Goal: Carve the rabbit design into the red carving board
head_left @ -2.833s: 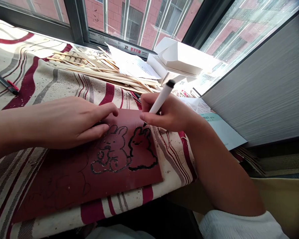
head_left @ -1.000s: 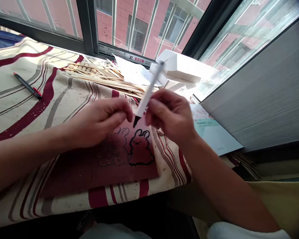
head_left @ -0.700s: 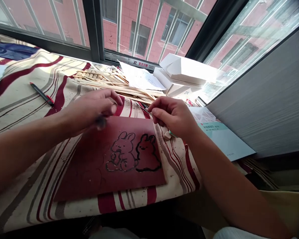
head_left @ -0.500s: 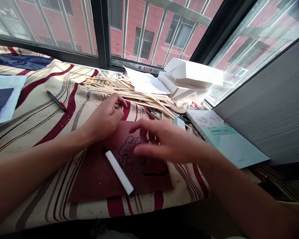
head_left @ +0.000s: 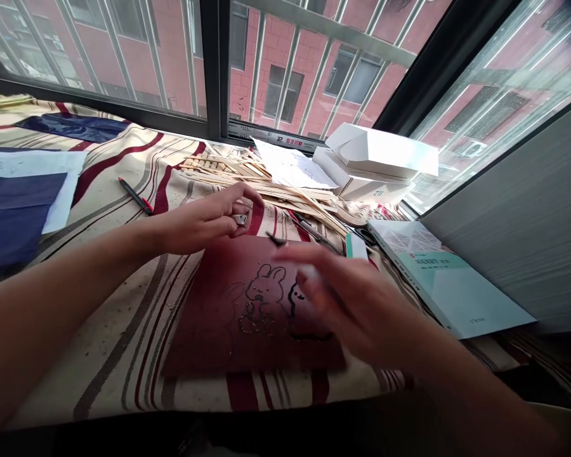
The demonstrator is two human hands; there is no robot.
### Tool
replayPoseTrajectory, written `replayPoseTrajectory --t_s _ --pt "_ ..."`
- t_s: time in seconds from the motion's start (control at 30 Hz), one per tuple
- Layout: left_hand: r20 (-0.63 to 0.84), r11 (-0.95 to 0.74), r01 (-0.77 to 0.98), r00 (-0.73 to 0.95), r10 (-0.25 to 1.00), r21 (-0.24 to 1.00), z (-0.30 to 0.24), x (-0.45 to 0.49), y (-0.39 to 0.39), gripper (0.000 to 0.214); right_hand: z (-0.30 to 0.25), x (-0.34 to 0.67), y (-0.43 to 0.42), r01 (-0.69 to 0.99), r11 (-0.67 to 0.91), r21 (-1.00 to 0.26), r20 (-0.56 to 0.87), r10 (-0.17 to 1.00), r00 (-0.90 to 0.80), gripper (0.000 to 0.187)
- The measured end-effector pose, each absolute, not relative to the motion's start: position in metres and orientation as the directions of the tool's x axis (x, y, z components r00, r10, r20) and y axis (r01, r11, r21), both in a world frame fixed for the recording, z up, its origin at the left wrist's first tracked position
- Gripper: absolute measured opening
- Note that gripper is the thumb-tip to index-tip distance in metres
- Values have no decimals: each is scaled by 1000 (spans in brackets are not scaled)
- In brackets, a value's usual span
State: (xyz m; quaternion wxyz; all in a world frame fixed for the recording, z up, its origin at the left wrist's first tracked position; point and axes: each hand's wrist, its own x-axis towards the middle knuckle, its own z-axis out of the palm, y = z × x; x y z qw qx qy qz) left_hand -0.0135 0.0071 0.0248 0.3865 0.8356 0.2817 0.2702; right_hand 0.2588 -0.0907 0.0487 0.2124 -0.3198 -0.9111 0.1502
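A dark red board [head_left: 200, 336] lies near the front of the cloth, with a rabbit and other outlines drawn on it in black. Over the board's right side my right hand [head_left: 356, 298] is smeared by motion, its fingers closed round a white marker [head_left: 316, 279]. The marker's dark tip pokes out beyond the index finger; most of its body is hidden. Behind the board's far left corner is my left hand [head_left: 214, 216], fingers loosely bent and thumb apart, nothing visible in it. It wears a ring [head_left: 240, 219].
Thin wooden strips [head_left: 247, 181], a paper sheet [head_left: 295, 166] and a white box [head_left: 378, 152] sit by the window. A pale green book [head_left: 457, 285] lies right. Pens [head_left: 318, 233] are behind the board; a black-and-red pen [head_left: 136, 195] and dark blue fabric [head_left: 14, 209] are left.
The white marker that lay across the board is off it, and my right hand now grips it. That hand has shifted right. The view has turned slightly left.
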Motion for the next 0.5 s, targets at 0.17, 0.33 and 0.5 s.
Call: replayPoseTrajectory --t_s 0.17,0.33,0.5 --pt "244 -583 252 730 638 773 28 -6 -6 40 42 265 -69 622 652 -434 318 757 -571 22" --pt "268 -655 304 734 624 692 19 -8 -5 50 34 264 -61 599 676 -428 345 735 -583 22" --pt "307 -726 295 761 572 622 10 -10 -2 62 30 264 -59 555 728 -402 386 684 -618 23"
